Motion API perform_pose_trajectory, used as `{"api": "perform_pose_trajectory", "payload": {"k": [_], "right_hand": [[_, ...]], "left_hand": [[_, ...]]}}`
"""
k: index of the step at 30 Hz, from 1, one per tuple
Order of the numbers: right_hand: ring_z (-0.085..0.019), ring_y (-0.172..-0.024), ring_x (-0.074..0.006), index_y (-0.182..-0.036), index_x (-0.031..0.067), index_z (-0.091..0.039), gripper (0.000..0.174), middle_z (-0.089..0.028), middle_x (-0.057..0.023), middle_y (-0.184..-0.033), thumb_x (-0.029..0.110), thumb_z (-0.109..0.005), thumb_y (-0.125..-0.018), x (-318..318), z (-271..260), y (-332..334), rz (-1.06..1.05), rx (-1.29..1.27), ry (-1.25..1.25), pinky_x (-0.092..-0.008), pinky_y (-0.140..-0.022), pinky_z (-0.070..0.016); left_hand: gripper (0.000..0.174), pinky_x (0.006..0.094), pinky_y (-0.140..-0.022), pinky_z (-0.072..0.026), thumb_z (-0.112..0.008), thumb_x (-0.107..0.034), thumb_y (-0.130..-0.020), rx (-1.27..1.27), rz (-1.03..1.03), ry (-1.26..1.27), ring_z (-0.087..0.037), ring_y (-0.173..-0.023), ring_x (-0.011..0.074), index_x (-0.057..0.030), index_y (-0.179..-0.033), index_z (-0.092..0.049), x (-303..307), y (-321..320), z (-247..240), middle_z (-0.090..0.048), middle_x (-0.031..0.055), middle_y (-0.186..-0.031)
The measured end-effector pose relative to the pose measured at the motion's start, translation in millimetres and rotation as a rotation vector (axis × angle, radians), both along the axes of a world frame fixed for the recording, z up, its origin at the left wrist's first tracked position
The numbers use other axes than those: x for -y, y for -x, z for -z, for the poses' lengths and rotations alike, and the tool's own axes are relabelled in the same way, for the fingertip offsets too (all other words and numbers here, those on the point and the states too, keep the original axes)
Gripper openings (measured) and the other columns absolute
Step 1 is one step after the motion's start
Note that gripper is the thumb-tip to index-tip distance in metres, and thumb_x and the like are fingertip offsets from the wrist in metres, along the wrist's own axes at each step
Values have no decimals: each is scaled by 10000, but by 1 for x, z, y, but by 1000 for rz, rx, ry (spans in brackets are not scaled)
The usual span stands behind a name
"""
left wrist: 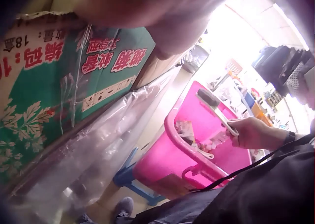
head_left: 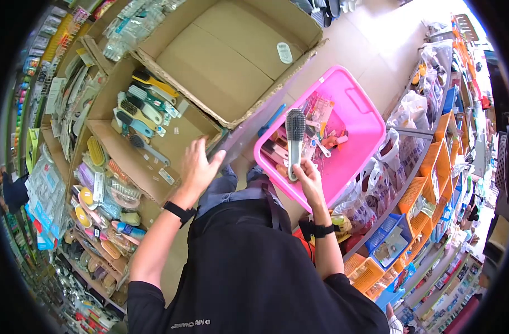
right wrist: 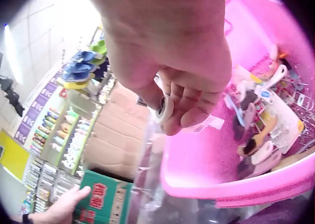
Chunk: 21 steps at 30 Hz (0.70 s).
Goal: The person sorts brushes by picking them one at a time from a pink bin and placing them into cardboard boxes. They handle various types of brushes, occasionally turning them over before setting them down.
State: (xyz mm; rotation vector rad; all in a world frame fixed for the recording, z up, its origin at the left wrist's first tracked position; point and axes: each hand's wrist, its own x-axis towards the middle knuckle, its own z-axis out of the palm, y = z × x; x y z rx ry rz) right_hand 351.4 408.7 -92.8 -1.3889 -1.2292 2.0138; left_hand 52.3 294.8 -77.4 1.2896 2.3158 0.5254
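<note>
My right hand [head_left: 310, 179] grips the end of the handle of a hairbrush [head_left: 295, 136] with a dark bristled head and a pale grey-white rim. In the head view the brush points away from me, over a pink plastic tub [head_left: 361, 119]. Inside the tub lie several brushes, combs and carded items [right wrist: 280, 120]. My left hand [head_left: 197, 167], fingers extended and thumb apart, is at the near edge of a cardboard box [head_left: 190, 131] and holds nothing. Several brushes [head_left: 136, 114] lie in that box, some with white tags.
A larger cardboard box [head_left: 221, 50] stands beyond, with a white label inside. Packed brushes [head_left: 98, 206] fill the left side. Orange baskets [head_left: 427, 178] and bagged goods [head_left: 371, 183] line the right. A blue stool [left wrist: 130, 177] shows beside the tub.
</note>
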Motion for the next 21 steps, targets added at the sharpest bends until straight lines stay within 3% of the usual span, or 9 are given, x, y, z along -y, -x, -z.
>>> {"api": "perform_pose_trajectory", "payload": {"k": [3,4,6,8,9,12,15,18,21], "right_hand": [[-578,-787,-65,-1119,8,-587,210,-630,0,-914,181,-575,-1001,17,-39,42,-78,-38,-59,-224,-703,-480],[-573,-787,-64,-1120,7,-588,212,-628,4,-914,183,-575,-1002,22,-53,58,-113,-51,-60,-224,-703,-474],[-567,-788,-62,-1123,4,-590,218,-623,6,-912,184,-578,-1001,31,-60,84,-221,-83,-60,-224,-701,-467],[-565,-789,-61,-1127,-1,-590,224,-621,6,-908,183,-584,-998,38,-58,109,-363,-124,-66,-226,-696,-465],[-561,-775,-61,-1131,-1,-594,218,-617,5,-887,169,-585,-996,44,-58,122,-418,-86,-117,-228,-678,-462],[-596,-766,-96,-1153,-2,-590,279,-647,-39,-898,188,-639,-955,53,-61,162,-568,102,-231,-256,-674,-483],[-614,-796,-100,-1197,-36,-577,326,-665,-61,-951,173,-635,-954,60,-84,201,-710,258,-283,-256,-714,-500],[-645,-853,-137,-1256,-22,-561,380,-685,-97,-1017,191,-635,-951,72,-75,205,-710,182,-496,-279,-766,-523],[-644,-895,-151,-1279,7,-566,390,-679,-116,-1086,214,-629,-955,70,-62,191,-686,202,-400,-298,-801,-526]], "left_hand": [[633,452,-1063,-375,-681,-371,-892,119,66,-309,-472,-1253,383,22,-1345,-475,5,2,-14,-513,231,-1326],[637,444,-1048,-395,-691,-390,-886,156,82,-348,-488,-1251,367,27,-1326,-494,6,1,-28,-518,225,-1328],[562,404,-997,-448,-675,-367,-922,489,107,-358,-565,-1176,288,32,-1289,-526,11,4,-43,-585,175,-1264],[442,323,-910,-498,-629,-323,-974,1180,4,-186,-624,-1045,184,28,-1236,-564,18,9,-42,-641,106,-1163],[322,255,-798,-515,-597,-275,-1001,1329,-77,-363,-632,-908,102,5,-1159,-609,20,7,-41,-672,40,-1044],[263,233,-711,-511,-604,-268,-994,1391,-191,-284,-631,-820,80,-25,-1087,-645,37,38,-33,-685,28,-969],[254,234,-644,-514,-584,-286,-999,1248,-422,-239,-644,-756,85,-52,-1063,-658,51,65,-30,-697,25,-923],[267,244,-604,-524,-561,-304,-1006,1095,-608,-210,-651,-749,96,-59,-1062,-650,65,111,6,-700,29,-920],[272,295,-645,-557,-539,-309,-1005,1064,-624,24,-665,-790,130,-65,-1079,-631,70,148,27,-697,52,-909]]}}
